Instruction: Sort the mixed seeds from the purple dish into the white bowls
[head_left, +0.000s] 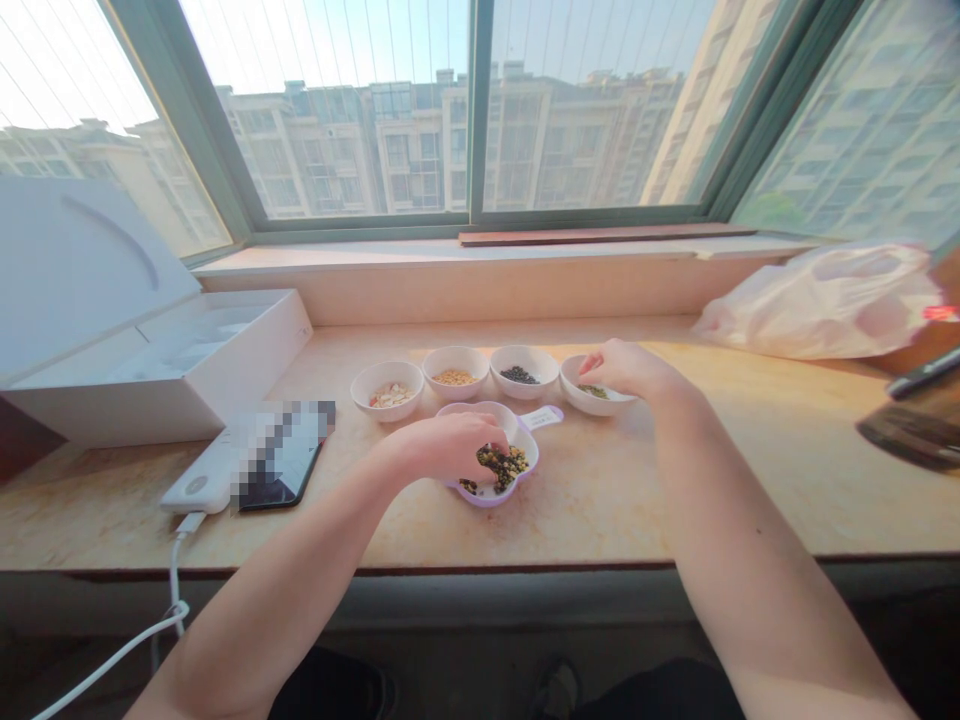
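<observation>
My left hand (pixel 454 446) reaches down into a white dish with a purple rim and a short handle (pixel 487 499). Its thumb and fingers are apart among mixed dark, yellow and green beans (pixel 510 466). My right hand (pixel 622 366) is over the rightmost white bowl (pixel 576 397), its fingertips drawn together; anything pinched in them is too small to make out. Small green beans (pixel 593 391) lie in that bowl. Beside it stand a bowl of black beans (pixel 519 375), a bowl of yellow beans (pixel 454 377) and a bowl of pale flat pieces (pixel 390 395).
On the left are an open white box (pixel 247 345), a white power bank (pixel 199 478) with a cable, and a phone (pixel 300 470). A plastic bag (pixel 832 300) lies at the right near a dark glassy object (pixel 911 430). The table's front edge (pixel 525 569) runs below my forearms.
</observation>
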